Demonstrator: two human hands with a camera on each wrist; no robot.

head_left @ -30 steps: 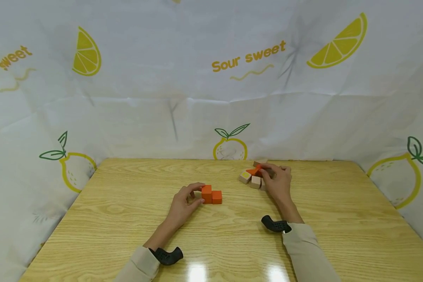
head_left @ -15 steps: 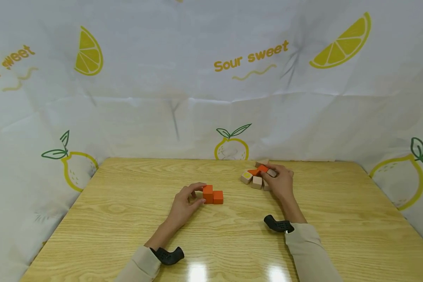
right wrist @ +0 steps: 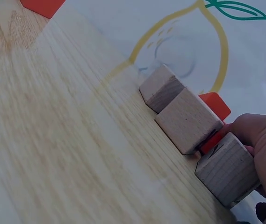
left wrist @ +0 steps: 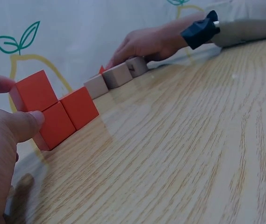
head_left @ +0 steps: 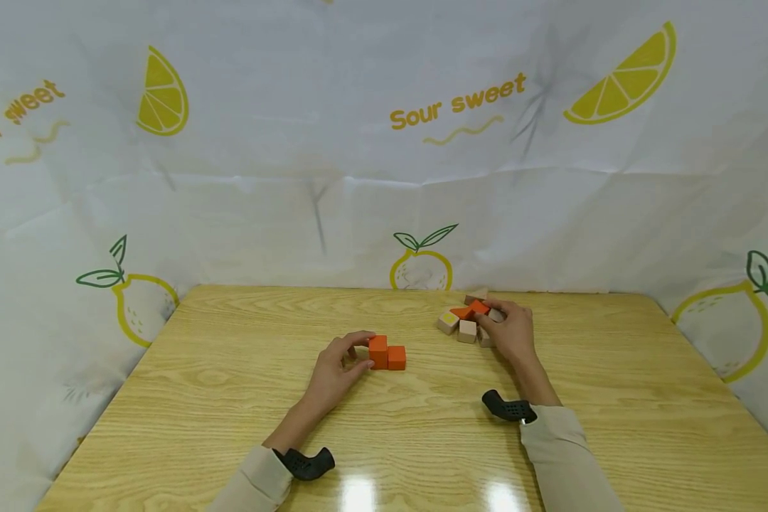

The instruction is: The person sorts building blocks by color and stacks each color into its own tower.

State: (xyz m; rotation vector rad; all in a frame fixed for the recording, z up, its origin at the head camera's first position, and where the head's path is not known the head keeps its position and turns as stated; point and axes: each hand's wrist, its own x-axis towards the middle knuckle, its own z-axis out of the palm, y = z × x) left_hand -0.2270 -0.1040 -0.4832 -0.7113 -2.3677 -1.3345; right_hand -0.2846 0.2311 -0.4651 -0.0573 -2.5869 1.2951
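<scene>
My left hand (head_left: 333,373) holds a stack of two orange cubes (head_left: 377,353) between thumb and forefinger. In the left wrist view, the thumb lies where the upper cube (left wrist: 37,91) meets the lower cube (left wrist: 58,126). A third orange cube (head_left: 397,358) stands against the stack's right side. Farther back on the right, my right hand (head_left: 514,328) pinches an orange block (head_left: 478,307) within a cluster of pale wooden blocks. The right wrist view shows the thumb at this orange block, behind a wooden cube (right wrist: 189,121); much of the block is hidden there.
A wooden cube with a yellow mark (head_left: 448,322) and a plain wooden cube (head_left: 467,331) sit at the cluster's left and front. Another orange piece (head_left: 462,313) lies among them. The wood-grain table (head_left: 243,398) ends at a white lemon-print sheet (head_left: 281,235).
My right hand has shifted slightly right, and the orange block at its fingertips has gone from tilted to lying lower among the wooden blocks. The left hand keeps its place at the stack.
</scene>
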